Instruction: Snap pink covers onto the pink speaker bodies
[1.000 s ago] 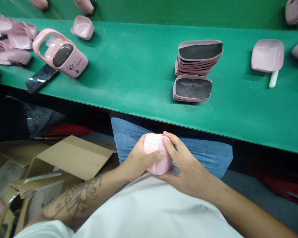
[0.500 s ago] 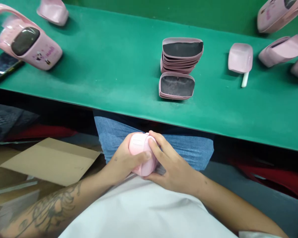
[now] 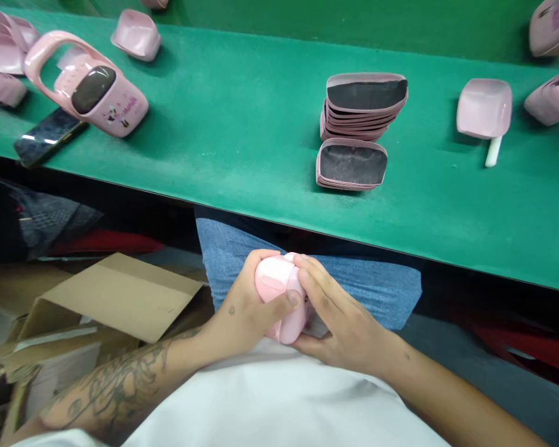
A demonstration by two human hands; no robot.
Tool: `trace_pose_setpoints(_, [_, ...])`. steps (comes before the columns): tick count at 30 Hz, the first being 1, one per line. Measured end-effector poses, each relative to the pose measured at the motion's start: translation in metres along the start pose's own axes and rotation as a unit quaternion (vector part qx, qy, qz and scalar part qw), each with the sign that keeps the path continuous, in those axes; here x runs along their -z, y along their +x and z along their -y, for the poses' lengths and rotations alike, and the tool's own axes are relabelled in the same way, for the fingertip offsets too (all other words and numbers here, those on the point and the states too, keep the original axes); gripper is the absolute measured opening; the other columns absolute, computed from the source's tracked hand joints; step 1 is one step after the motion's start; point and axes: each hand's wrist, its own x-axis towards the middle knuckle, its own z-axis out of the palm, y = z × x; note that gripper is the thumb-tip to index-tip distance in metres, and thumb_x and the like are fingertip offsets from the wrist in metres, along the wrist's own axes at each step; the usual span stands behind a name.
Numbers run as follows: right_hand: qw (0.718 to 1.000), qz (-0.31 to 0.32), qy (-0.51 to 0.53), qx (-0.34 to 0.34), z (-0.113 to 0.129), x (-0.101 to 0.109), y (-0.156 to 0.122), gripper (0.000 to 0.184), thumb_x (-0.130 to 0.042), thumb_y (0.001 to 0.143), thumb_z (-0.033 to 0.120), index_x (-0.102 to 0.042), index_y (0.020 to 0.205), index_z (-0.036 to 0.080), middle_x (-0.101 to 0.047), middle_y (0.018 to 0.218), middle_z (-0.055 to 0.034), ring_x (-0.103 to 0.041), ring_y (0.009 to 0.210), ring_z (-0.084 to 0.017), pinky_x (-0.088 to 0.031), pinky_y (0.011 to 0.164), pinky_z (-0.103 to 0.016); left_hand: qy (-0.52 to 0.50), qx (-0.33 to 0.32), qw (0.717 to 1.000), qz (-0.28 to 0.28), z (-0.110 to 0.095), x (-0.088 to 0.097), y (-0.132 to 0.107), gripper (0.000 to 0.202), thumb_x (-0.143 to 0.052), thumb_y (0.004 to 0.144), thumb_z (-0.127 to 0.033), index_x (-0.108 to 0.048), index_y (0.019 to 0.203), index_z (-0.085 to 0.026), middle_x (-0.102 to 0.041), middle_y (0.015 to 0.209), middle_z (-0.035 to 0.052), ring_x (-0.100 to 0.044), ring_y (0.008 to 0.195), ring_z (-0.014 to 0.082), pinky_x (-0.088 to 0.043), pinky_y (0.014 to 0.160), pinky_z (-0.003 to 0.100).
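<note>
Both the left hand [image 3: 245,304] and right hand [image 3: 340,310] grip one pink plastic part [image 3: 274,279], fingers curled, left thumb across it.

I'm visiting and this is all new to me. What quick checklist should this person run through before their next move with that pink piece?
1. Left hand firmly around the pink plastic piece: ok.
2. Right hand holding its other side: ok.
3. Piece fully closed: cannot tell, fingers cover much of it.
4. Stacks of pink shells on the green bench away from the hands: ok.
5. Phone lying on the bench, away from the hands: ok.
</note>
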Motion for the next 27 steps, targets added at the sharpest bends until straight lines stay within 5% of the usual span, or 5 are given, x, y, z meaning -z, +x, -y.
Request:
trace_pose_setpoints(21, [0.998,0.019,0.011,-0.06,0.002,-0.004,-0.004,0.113,-0.081,0.095,0.035,-0.004,0.176,0.019,-0.035,0.175,-0.0226,-0.03,0.167,-0.037,-0.039,0.132,-0.062,-0.029,0.037,0.998,-0.028,0.001,-0.007,0.01,0.083,-0.082,0.077,-0.068,-0.052,0.134,-0.016,-0.071,0.126,0.0166,-0.069,0.108,0.0298,-0.06,0.091,0.045])
trace_pose_setpoints(24, [0.999,0.009,-0.009,-0.031,0.001,-0.002,0.0,0.11,-0.079,0.096,0.036,-0.005,0.176,0.018,-0.035,0.176,-0.0214,-0.031,0.167,-0.035,-0.039,0.132,-0.062,-0.028,-0.001,0.999,-0.017,0.004,-0.003,0.008,0.082,-0.082,0.08,-0.066,-0.051,0.137,-0.016,-0.072,0.126,0.0164,-0.072,0.105,0.0286,-0.062,0.088,0.043])
trace_pose_setpoints(27, [1.0,-0.016,-0.019,0.019,-0.001,0.004,0.006,0.11,-0.077,0.097,0.05,-0.006,0.176,0.021,-0.026,0.181,-0.0165,-0.023,0.169,-0.036,-0.033,0.133,-0.066,-0.027,-0.121,0.992,-0.008,0.004,0.002,0.005,0.08,-0.085,0.082,-0.061,-0.051,0.14,-0.02,-0.075,0.125,0.0137,-0.076,0.101,0.0266,-0.064,0.084,0.039])
